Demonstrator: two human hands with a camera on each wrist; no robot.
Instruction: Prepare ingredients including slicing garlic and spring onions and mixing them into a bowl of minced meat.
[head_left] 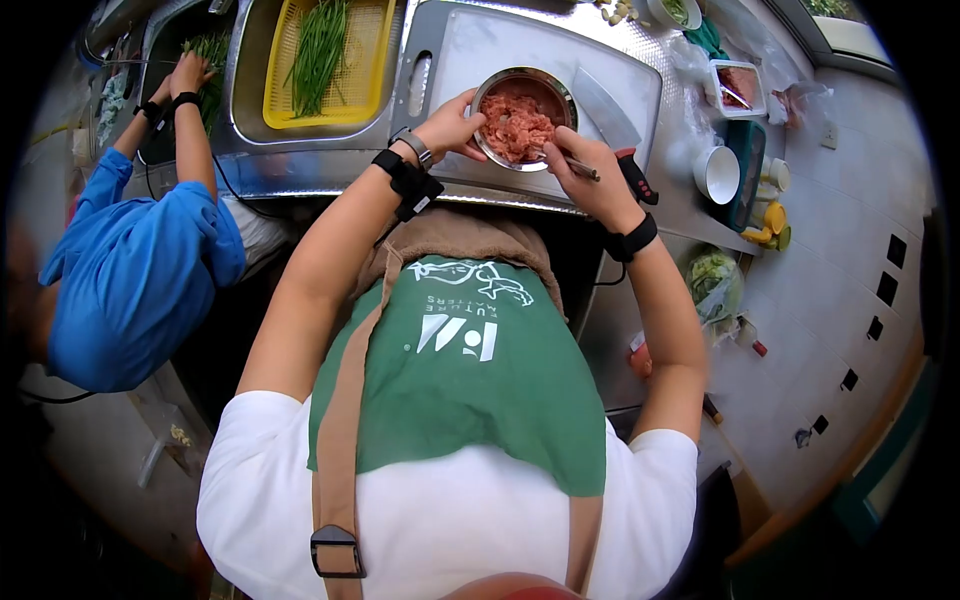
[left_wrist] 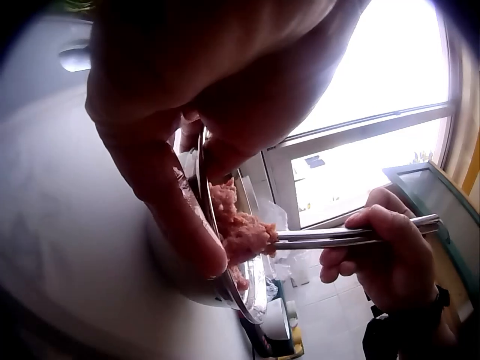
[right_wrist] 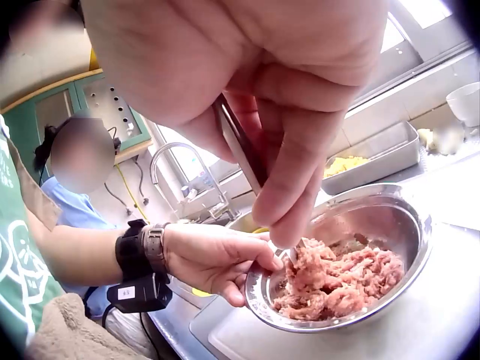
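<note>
A steel bowl (head_left: 560, 90) of pink minced meat (head_left: 515, 128) rests on a white cutting board (head_left: 480, 50). My left hand (head_left: 448, 128) grips the bowl's rim, thumb on one side and fingers on the other, as the left wrist view shows at the bowl (left_wrist: 174, 259). My right hand (head_left: 592, 178) holds metal chopsticks (left_wrist: 330, 238), their tips in the meat (right_wrist: 337, 281). A knife (head_left: 608, 108) lies on the board to the right of the bowl, its dark handle beside my right hand.
Left of the board, a yellow basket (head_left: 382, 60) of green stalks sits in a sink. Another person in blue (head_left: 150, 270) works at the far left sink. On the right stand a white bowl (head_left: 717, 174), a tray of meat (head_left: 738, 87) and bagged greens (head_left: 713, 285).
</note>
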